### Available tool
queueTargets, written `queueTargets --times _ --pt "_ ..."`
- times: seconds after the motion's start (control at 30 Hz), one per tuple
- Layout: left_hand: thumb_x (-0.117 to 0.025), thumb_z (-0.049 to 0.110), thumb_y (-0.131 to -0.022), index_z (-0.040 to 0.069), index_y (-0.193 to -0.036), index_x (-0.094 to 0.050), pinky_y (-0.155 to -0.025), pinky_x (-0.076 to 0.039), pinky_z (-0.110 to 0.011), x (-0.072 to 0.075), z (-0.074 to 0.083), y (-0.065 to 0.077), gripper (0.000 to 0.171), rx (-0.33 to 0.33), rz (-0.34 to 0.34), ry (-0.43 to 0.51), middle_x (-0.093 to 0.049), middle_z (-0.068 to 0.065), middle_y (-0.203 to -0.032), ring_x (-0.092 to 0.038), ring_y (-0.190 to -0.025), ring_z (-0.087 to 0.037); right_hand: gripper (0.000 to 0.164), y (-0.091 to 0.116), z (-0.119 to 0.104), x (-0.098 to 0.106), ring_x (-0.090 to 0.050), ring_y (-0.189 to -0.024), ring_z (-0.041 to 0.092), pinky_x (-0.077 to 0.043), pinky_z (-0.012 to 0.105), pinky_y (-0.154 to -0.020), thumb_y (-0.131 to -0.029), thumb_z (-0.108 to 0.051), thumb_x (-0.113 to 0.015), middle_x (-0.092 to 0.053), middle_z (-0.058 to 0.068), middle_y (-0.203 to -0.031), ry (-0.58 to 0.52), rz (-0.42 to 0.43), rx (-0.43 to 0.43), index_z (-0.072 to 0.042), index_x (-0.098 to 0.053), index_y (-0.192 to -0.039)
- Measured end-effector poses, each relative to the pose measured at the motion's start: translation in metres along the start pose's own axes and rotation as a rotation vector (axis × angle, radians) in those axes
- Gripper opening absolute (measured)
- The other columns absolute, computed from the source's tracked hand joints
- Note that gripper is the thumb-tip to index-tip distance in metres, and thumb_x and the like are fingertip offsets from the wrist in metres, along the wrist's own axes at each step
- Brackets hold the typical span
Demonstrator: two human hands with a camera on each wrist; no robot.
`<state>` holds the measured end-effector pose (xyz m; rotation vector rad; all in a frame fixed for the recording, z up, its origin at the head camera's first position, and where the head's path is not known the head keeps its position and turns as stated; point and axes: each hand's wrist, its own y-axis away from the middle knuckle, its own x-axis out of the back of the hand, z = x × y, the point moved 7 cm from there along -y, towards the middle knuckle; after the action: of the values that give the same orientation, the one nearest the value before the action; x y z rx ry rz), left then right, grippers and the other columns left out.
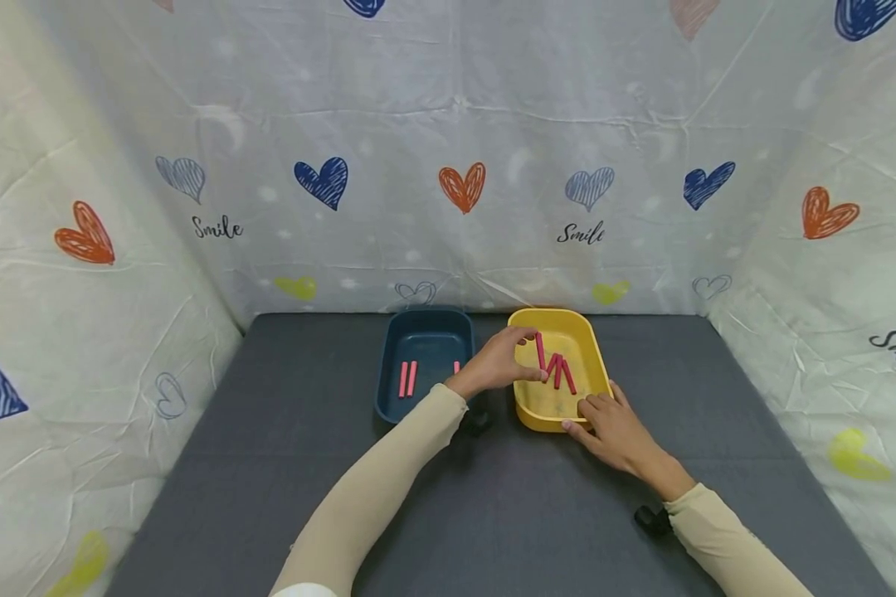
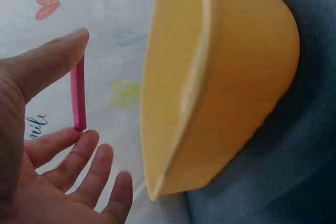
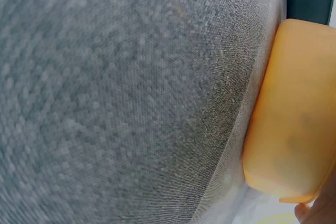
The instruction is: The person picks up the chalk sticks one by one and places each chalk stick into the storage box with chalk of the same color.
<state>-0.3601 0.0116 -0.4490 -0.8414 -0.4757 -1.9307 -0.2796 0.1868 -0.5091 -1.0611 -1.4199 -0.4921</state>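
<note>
My left hand (image 1: pixel 532 352) hovers over the yellow tray (image 1: pixel 593 344) and pinches a red stick (image 1: pixel 539 350) upright between thumb and fingertip. The left wrist view shows that red stick (image 2: pixel 79 98) spanning from the thumb (image 2: pixel 52 59) to a finger (image 2: pixel 79 141), beside the yellow tray (image 2: pixel 236 93). Three more red sticks (image 1: pixel 560 371) lie crossed in the tray. My right hand (image 1: pixel 578 414) grips the tray's near rim, thumb outside and fingers over the edge. In the right wrist view only a fingertip (image 3: pixel 315 213) shows under the yellow tray (image 3: pixel 291 124).
A dark blue tray (image 1: pixel 426 327) stands directly left of the yellow one and holds two red sticks (image 1: pixel 407 379) side by side, plus a third (image 1: pixel 456 366) partly behind my left hand. Both trays sit on a grey mat (image 1: pixel 306 464), enclosed by heart-printed cloth walls (image 1: pixel 463 124).
</note>
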Motion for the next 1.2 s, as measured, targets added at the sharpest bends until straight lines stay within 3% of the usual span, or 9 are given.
queueTargets --times 0.27,0.47,0.67,1.03,1.2 --pt "-0.081 0.042 -0.079 0.018 -0.145 -0.047 -0.110 -0.042 -0.047 -0.006 -0.011 -0.014 0.078 0.039 0.012 -0.068 -0.048 -0.007 -0.144 -0.044 -0.132 -0.025 0.031 -0.001 0.000 0.000 -0.052 -0.075 0.015 -0.022 0.063 -0.116 -0.096 -0.046 -0.059 -0.050 -0.007 -0.074 0.000 0.001 -0.001 -0.020 -0.052 -0.080" --pt "-0.081 0.038 -0.080 0.016 -0.144 -0.049 -0.115 -0.032 -0.051 -0.010 -0.015 -0.026 0.074 0.041 0.005 -0.108 -0.049 -0.008 -0.140 -0.041 -0.130 -0.026 0.030 -0.001 0.000 0.002 -0.052 -0.075 0.015 -0.023 0.063 -0.115 -0.096 -0.045 -0.059 -0.049 -0.008 -0.074 0.004 0.002 -0.001 -0.020 -0.052 -0.080" --pt "-0.081 0.038 -0.080 0.015 -0.143 -0.050 -0.115 -0.028 -0.052 -0.011 -0.018 -0.033 0.074 0.053 -0.016 -0.145 -0.050 -0.007 -0.137 -0.041 -0.129 -0.025 0.030 -0.001 -0.001 0.002 -0.052 -0.075 0.015 -0.023 0.062 -0.116 -0.096 -0.045 -0.059 -0.050 -0.007 -0.074 0.005 0.008 0.002 -0.020 -0.052 -0.081" --pt "-0.081 0.036 -0.080 0.016 -0.143 -0.050 -0.111 -0.037 -0.046 -0.016 -0.024 -0.037 0.073 0.122 -0.036 -0.122 -0.051 -0.006 -0.135 -0.042 -0.127 -0.025 0.031 -0.001 0.001 0.000 -0.051 -0.073 0.013 -0.025 0.063 -0.114 -0.096 -0.045 -0.059 -0.050 -0.008 -0.073 0.012 0.020 0.008 -0.020 -0.052 -0.080" --pt "-0.081 0.037 -0.079 0.015 -0.143 -0.050 -0.108 -0.039 -0.043 -0.018 -0.024 -0.038 0.074 0.116 -0.035 -0.149 -0.051 -0.007 -0.134 -0.043 -0.125 -0.025 0.030 0.000 0.002 0.000 -0.050 -0.072 0.012 -0.024 0.063 -0.115 -0.096 -0.045 -0.059 -0.048 -0.008 -0.073 0.001 0.020 0.001 -0.020 -0.052 -0.080"
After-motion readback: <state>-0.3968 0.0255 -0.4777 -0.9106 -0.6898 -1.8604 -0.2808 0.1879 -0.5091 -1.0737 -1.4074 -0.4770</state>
